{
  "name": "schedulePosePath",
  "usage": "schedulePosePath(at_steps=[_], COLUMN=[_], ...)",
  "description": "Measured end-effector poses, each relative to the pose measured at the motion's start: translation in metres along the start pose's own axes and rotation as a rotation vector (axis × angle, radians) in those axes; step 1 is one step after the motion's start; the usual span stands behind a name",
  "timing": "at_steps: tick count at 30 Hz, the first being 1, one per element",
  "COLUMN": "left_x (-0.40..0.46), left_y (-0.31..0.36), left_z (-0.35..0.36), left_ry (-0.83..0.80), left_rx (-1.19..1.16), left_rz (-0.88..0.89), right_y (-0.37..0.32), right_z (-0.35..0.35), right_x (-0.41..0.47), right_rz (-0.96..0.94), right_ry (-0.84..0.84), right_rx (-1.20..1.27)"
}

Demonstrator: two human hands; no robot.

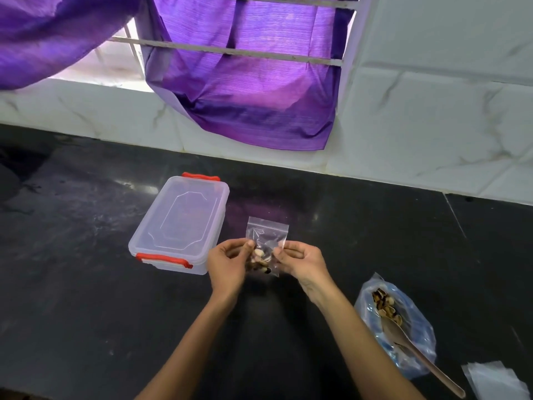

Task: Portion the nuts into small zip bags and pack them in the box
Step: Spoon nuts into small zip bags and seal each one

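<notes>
With one portion of nuts in it, the small zip bag (266, 246) is pinched by left hand (227, 262) and right hand (302, 262) at centre; likely next: seal it, then open the lidded box (180, 223) at ten o'clock.

The stack of empty bags (494, 381) is cut off by the bottom-right edge.

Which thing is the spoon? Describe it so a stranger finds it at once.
On the black counter, look to the near right, where a blue plastic bag of nuts lies open. The spoon rests with its bowl inside that bag and its long handle sticking out toward the near right. It is the only utensil here, tan and slim, unlike the clear flat bags beside it.
</notes>
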State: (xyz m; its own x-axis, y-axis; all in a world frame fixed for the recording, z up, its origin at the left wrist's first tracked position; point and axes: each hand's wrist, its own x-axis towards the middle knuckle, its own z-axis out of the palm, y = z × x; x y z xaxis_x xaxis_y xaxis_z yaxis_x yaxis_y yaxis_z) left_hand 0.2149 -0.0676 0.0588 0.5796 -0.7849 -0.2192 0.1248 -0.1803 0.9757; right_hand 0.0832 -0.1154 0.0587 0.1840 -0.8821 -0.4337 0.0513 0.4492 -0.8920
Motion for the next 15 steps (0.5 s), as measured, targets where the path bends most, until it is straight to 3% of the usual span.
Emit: schedulePosePath(at_steps=[6,15], left_x=[0.051,0.079], left_y=[-0.021,-0.024], left_z=[0.024,0.039], left_ry=[0.179,0.226], left_rx=[0.225,0.465], left_rz=[0.034,0.046], right_y=[0.007,0.015], right_z=[0.024,0.032], right_x=[0.055,0.094], right_rz=[0.047,0.009], right_ry=[0.164,0.309], right_rx=[0.041,-0.115])
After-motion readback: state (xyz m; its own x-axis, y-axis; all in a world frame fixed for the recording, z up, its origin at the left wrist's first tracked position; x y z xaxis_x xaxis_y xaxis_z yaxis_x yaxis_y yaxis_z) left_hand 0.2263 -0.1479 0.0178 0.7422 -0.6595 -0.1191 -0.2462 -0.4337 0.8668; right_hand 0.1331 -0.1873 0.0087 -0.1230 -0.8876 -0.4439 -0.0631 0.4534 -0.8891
